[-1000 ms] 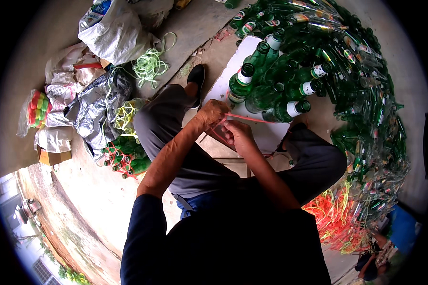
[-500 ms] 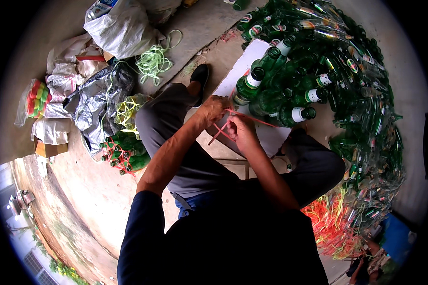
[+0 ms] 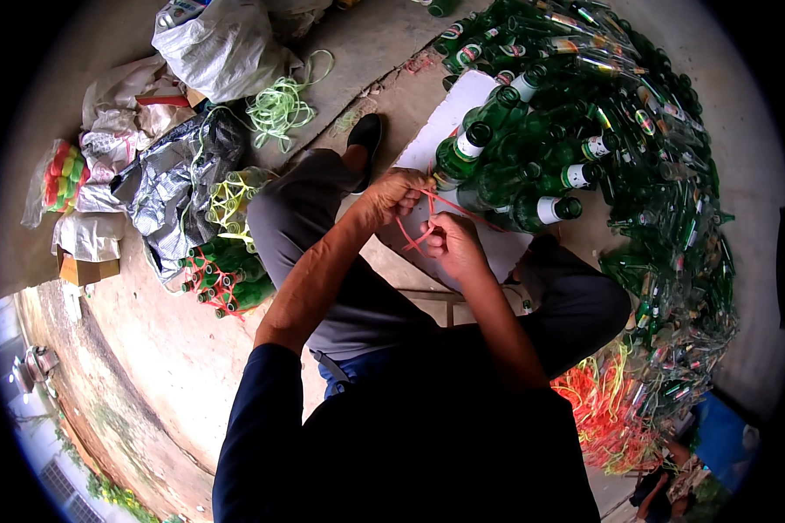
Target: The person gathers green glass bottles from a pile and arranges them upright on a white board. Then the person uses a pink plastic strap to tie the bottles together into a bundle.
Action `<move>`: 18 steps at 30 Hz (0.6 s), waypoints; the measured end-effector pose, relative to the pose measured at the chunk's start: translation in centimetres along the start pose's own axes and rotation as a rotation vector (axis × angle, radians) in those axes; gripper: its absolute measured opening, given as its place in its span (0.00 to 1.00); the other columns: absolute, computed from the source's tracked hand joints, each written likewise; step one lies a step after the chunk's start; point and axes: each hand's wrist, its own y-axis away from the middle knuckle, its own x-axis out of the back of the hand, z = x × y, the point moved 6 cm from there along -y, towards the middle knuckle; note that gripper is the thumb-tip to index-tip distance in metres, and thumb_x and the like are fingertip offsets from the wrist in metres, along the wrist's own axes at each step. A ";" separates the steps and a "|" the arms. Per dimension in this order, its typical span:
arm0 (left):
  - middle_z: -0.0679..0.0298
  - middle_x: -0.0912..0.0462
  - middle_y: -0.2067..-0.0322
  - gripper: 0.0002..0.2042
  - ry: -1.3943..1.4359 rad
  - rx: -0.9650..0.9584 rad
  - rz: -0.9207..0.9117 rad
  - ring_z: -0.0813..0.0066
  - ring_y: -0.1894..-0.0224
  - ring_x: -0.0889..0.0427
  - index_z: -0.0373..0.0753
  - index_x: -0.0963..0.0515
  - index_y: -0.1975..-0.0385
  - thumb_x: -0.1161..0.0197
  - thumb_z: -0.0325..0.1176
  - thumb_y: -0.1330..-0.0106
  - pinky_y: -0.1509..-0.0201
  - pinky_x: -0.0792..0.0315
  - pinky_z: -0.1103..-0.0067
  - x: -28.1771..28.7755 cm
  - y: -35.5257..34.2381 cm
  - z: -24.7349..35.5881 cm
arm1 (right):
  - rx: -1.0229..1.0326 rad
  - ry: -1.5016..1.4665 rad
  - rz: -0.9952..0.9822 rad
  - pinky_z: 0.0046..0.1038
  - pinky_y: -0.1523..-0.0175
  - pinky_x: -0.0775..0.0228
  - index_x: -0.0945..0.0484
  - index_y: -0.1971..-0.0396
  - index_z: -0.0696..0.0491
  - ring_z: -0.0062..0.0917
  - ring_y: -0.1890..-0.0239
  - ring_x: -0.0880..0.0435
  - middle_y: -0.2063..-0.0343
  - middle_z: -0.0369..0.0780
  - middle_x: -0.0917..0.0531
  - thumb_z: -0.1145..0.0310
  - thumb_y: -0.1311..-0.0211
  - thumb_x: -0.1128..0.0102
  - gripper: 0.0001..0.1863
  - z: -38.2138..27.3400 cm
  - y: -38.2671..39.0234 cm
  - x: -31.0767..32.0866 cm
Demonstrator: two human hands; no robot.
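Observation:
Between my legs, several green glass bottles (image 3: pixel 508 179) are grouped on a white board (image 3: pixel 449 109), some upright and some leaning. A red plastic string (image 3: pixel 469 213) runs from the bottles' near side to my hands. My left hand (image 3: pixel 399 193) is closed on the string beside the nearest upright bottle. Just right of it and a little nearer, my right hand (image 3: pixel 453 241) pinches another stretch of the same string. A crossed loop of string hangs between the two hands. Whether a knot is formed, I cannot tell.
A large heap of glass bottles (image 3: pixel 672 174) curves along the right. Red and yellow string (image 3: pixel 606 410) is piled at the lower right. Green bottles bound with red string (image 3: pixel 227 279) lie at the left, near a silver-black sack (image 3: pixel 183 187) and a pale green string coil (image 3: pixel 279 112).
My right hand has shifted slightly right and down, and my left slightly down. The string between them has gone from a taut crossing to a looser loop.

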 end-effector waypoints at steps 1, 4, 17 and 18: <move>0.80 0.37 0.83 0.06 -0.021 -0.025 0.001 0.89 0.84 0.47 0.40 0.19 0.65 0.34 0.35 0.33 0.81 0.55 0.85 -0.1 0.1 0.2 | -0.008 0.016 0.001 0.17 0.80 0.45 0.25 0.72 0.54 0.13 0.81 0.31 0.71 0.40 0.18 0.68 0.37 0.40 0.07 0.2 0.0 -0.5; 0.80 0.34 0.81 0.06 -0.046 -0.082 -0.003 0.89 0.84 0.46 0.40 0.19 0.65 0.31 0.34 0.35 0.80 0.54 0.85 0.0 0.0 0.5 | -0.030 0.034 -0.032 0.19 0.81 0.45 0.26 0.72 0.55 0.13 0.83 0.32 0.71 0.41 0.18 0.68 0.36 0.41 0.08 0.7 -0.2 -1.9; 0.73 0.30 0.79 0.08 -0.076 -0.120 -0.023 0.86 0.82 0.37 0.36 0.21 0.67 0.28 0.31 0.37 0.82 0.45 0.85 -0.2 0.2 1.1 | 0.025 0.308 -0.038 0.18 0.82 0.41 0.23 0.76 0.58 0.16 0.85 0.29 0.81 0.39 0.22 0.72 0.40 0.45 0.07 0.3 -0.1 -3.1; 0.72 0.29 0.79 0.08 -0.083 -0.119 -0.030 0.86 0.82 0.37 0.36 0.21 0.67 0.28 0.31 0.37 0.82 0.45 0.86 -0.2 0.2 1.2 | 0.018 0.322 -0.052 0.18 0.82 0.41 0.23 0.76 0.58 0.16 0.85 0.29 0.81 0.39 0.22 0.72 0.40 0.45 0.07 0.5 -0.4 -3.0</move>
